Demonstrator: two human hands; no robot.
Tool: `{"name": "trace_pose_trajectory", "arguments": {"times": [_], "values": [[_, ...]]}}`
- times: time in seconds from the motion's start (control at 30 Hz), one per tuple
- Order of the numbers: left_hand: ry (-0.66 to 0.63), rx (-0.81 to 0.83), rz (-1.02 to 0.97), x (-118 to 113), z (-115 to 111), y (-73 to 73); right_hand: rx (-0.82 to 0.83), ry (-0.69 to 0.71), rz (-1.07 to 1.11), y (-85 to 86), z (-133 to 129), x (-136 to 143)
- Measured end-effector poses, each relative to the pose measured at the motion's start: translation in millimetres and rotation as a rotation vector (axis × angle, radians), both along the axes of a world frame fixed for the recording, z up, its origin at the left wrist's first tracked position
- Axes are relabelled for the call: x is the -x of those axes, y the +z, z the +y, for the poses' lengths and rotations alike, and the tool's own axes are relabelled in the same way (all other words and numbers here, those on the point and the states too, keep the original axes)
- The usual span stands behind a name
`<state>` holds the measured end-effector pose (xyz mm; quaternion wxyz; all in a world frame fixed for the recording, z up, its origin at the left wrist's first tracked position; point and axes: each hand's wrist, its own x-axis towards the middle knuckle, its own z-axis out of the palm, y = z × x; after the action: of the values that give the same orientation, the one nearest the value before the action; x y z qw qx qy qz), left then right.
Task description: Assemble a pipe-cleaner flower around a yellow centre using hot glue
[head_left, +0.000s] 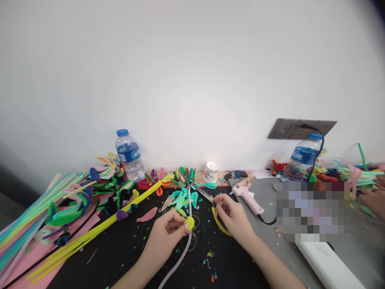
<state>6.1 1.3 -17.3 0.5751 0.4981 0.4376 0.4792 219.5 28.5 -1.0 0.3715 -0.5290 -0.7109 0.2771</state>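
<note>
My left hand (170,230) pinches a small fuzzy yellow piece (189,223) between thumb and fingertips, low over the black work surface. A pale lilac fuzzy stem (179,261) runs past the yellow piece toward the front edge; whether the two are joined I cannot tell. My right hand (230,214) has its fingers closed around the scissors (206,195) near the pivot, blades pointing away to the left. A curved yellow part (221,225), apparently the scissors' handle, shows below the palm. Beyond my hands lie turquoise fuzzy loops (182,197) and a pink petal shape (147,214).
Bundled yellow pipe cleaners (90,237) lie at left near a water bottle (130,156). A paper cup (210,172) stands by the wall. At right are a pink glue gun (248,198), another bottle (300,156), a white box (327,261) and another person's hand (373,198).
</note>
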Motion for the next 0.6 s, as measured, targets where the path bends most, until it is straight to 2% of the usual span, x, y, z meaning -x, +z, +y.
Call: {"name": "trace_pose_trajectory", "arguments": {"times": [0.17, 0.37, 0.6], "values": [[0.003, -0.002, -0.023, 0.5, -0.8, 0.8, 0.028, -0.015, 0.037, -1.6, 3.3, -2.6], [0.01, -0.018, -0.035, 2.4, -0.2, -0.6, 0.07, 0.077, 0.072, -6.4, -3.3, 7.0], [-0.025, -0.021, -0.062, -1.3, -4.2, 0.9, 0.171, 0.267, 0.116, 1.1, -18.7, 21.5]]}}
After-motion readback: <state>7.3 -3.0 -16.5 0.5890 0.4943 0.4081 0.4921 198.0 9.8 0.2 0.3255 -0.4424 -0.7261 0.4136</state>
